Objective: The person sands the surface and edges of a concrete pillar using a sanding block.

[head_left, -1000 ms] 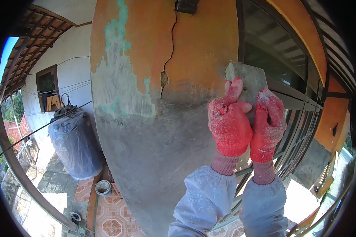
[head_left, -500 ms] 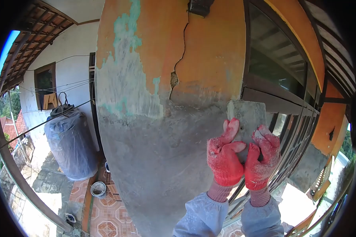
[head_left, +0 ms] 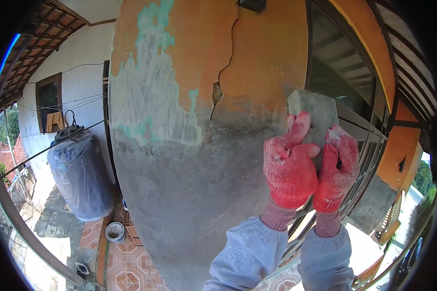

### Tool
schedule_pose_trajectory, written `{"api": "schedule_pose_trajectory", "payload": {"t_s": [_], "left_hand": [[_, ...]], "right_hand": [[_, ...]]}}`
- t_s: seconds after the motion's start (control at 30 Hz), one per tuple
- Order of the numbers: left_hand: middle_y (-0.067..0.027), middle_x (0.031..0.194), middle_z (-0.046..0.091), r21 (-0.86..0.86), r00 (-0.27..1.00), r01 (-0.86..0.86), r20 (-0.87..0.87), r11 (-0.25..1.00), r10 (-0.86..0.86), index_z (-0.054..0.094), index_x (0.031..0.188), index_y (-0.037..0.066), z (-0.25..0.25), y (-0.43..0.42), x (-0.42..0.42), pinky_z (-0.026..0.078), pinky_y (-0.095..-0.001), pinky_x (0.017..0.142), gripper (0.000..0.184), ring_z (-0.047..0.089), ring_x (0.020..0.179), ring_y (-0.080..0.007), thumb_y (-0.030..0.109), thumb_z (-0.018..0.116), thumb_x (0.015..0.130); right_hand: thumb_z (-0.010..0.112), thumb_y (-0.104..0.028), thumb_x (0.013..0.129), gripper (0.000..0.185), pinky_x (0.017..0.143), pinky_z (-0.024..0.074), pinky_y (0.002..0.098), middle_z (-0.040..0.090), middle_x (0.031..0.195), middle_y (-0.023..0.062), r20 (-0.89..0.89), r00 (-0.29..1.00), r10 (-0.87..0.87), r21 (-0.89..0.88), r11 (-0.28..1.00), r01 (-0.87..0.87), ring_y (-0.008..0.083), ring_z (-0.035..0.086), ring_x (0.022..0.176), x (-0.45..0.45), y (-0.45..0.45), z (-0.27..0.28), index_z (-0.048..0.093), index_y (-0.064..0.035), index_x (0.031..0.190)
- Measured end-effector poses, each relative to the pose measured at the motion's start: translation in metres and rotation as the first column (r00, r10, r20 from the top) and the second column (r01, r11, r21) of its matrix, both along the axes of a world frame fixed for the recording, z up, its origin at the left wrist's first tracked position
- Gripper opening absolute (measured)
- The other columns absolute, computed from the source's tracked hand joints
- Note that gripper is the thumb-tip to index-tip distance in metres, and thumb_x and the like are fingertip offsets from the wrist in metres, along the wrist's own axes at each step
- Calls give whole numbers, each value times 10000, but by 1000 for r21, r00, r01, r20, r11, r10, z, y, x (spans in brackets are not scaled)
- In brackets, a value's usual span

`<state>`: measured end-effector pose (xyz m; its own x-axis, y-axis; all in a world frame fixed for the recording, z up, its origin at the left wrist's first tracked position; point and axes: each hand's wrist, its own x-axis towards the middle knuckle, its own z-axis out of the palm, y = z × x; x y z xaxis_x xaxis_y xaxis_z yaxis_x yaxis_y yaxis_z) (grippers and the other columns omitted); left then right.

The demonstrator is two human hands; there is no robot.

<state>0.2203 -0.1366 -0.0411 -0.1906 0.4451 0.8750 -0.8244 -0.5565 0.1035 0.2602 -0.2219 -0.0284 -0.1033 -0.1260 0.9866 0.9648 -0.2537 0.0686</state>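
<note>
A grey, flat, rectangular plate (head_left: 315, 110), scuffed and dusty, stands upright near the right edge of the cracked wall. My left hand (head_left: 290, 169), in a red work glove dusted white, has its fingers closed on the plate's lower left side. On the opposite side, my right hand (head_left: 337, 169) grips it in a matching glove. Both hands cover the lower part of the plate. Behind it is the wall (head_left: 179, 184), bare grey render below and peeling orange paint above. Whether the plate touches the wall, I cannot tell.
A dark crack (head_left: 226, 63) runs down the wall to a chipped hole. Dark-framed windows (head_left: 340, 58) lie to the right. At left stand a plastic-wrapped bundle (head_left: 81, 177) and a small bucket (head_left: 115, 233) on the patterned tile floor (head_left: 131, 264).
Both hands have moved up and slightly right with the plate, which now tilts a little more. The camera view has shifted slightly.
</note>
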Motion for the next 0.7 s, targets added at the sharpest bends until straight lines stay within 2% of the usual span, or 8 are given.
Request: {"api": "schedule_pose_trajectory", "payload": {"t_s": [0.07,0.13,0.33,0.4,0.47,0.53,0.67,0.7], "left_hand": [[-216,1300,622,25,998,-45,34,999,44,630,796,43,20,-1,-1,374,-414,1098,123,523,1307,-350,-74,654,767],[-214,1292,623,-225,915,395,14,891,-402,621,784,38,12,-9,-4,365,-428,1113,111,522,1308,-352,-63,666,781],[-244,1288,615,-121,946,322,-8,939,-325,598,763,26,-18,-2,-4,341,-445,1139,134,510,1318,-363,-93,661,759],[-248,1302,607,78,998,-47,-24,996,49,603,769,23,15,6,-1,348,-429,1135,137,505,1326,-353,-104,654,750],[-240,1292,620,82,997,71,4,994,-72,619,785,24,28,4,4,346,-410,1131,158,500,1335,-344,-125,631,734],[-221,1283,635,-209,862,489,-30,847,-506,633,802,21,12,-2,-7,334,-403,1129,163,496,1339,-352,-126,611,734],[-194,1277,649,-5,971,192,-141,981,-191,707,1106,-62,-32,9,-3,348,-318,1106,452,493,1351,-285,-82,568,677],[-199,1274,649,-85,936,294,-175,952,-305,701,1125,-62,-7,6,-11,340,-312,1112,472,486,1356,-277,-84,566,674]], "right_hand": [[600,51,777,257,900,525,376,669,1107,160,-73,985,158,79,985,-152,281,660,1034,-3,6,32,711,-20,998],[606,54,792,241,884,530,373,672,1105,151,-61,991,122,65,991,-118,284,663,1022,-10,-2,11,706,-14,1000],[608,59,810,204,877,531,357,668,1107,153,-53,999,-14,-48,999,11,293,666,1010,-6,-1,-16,696,2,986],[635,23,780,200,876,532,367,668,1101,161,-4,997,83,104,991,-82,305,668,1002,3,10,17,704,-8,965],[637,21,777,208,878,533,370,667,1100,166,-8,995,101,120,988,-99,310,668,1001,5,12,23,705,-14,970],[638,20,773,216,881,535,374,667,1100,172,-48,991,122,127,985,-115,314,668,1000,1,7,2,706,-20,974],[603,54,798,242,901,534,393,661,1123,180,19,1000,-22,-4,1000,22,336,664,1007,4,4,-41,708,-24,1001],[609,48,796,238,902,531,396,660,1125,177,-12,999,50,53,997,-50,335,661,1014,9,9,-26,710,-23,1000]]}}
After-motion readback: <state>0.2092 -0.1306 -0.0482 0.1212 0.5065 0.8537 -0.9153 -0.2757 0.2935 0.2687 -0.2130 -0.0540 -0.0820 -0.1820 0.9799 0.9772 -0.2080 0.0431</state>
